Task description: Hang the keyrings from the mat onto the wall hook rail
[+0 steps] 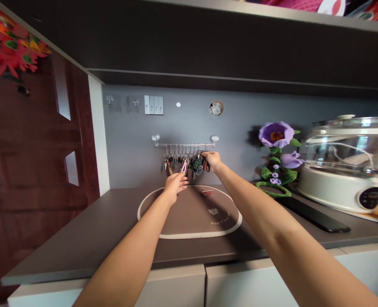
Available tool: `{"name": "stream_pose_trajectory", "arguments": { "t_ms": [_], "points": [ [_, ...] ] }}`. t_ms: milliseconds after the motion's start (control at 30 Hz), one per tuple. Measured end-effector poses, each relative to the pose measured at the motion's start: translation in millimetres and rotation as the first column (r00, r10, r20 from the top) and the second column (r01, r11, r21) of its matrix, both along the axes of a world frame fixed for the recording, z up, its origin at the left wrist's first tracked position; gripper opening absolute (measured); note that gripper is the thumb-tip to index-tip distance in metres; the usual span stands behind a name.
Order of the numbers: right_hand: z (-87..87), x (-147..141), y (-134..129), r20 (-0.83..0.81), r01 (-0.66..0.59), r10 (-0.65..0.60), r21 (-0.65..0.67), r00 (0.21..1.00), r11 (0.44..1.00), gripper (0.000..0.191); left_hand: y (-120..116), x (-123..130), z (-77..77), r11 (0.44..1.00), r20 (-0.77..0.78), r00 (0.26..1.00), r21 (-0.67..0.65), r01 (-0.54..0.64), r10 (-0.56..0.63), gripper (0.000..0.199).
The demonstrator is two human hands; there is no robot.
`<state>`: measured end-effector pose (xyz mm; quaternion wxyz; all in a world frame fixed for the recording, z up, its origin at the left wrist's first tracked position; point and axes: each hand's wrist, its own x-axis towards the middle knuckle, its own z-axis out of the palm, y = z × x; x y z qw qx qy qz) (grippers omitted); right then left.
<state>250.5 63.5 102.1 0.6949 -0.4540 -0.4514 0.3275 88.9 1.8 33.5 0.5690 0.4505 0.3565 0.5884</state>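
Your right hand (213,160) is reaching to the right end of the hook rail (185,145), its fingers touching the hanging keys (198,163) there; you cannot tell whether that grip is closed on one. Your left hand (175,185) is hovering lower, just below the pink strap (184,165), its fingers spreading slightly apart, and whether they are touching anything is unclear. The keys are hanging in a crowded row from the rail, which two round suction cups are holding against the grey wall (128,128). Below, a small red item (206,193) is lying on the brown mat (192,217), and a black phone (317,215) is resting on the surface (112,230) beside the purple flower (276,134).
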Motion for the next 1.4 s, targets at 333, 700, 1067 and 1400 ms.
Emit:
{"name": "stream_pose_trajectory", "arguments": {
  "t_ms": [333,700,1067,1400],
  "points": [
    [-9.3,5.3,-4.7,0.002,-0.056,0.056,-0.01,0.998,0.998,0.012,-1.8,-0.4,2.2,1.0,-0.007,1.0,-0.009,0.002,-0.002,0.019],
    [-22.1,12.3,5.0,0.117,-0.034,0.029,0.039,0.993,0.999,0.004,1.6,-0.7,-1.5,1.0,-0.014,1.0,-0.001,0.009,-0.009,0.02],
    [-25.7,21.4,-8.7,0.209,0.028,-0.041,0.064,0.977,0.998,0.017,3.4,-0.8,-4.6,0.999,-0.026,0.999,0.025,0.035,-0.035,0.02],
    [-64.2,23.8,-40.0,0.327,0.111,-0.172,0.197,0.929,0.974,0.025,0.7,4.7,-9.4,0.995,-0.161,0.985,0.076,0.069,-0.056,0.016]
  ]
}}
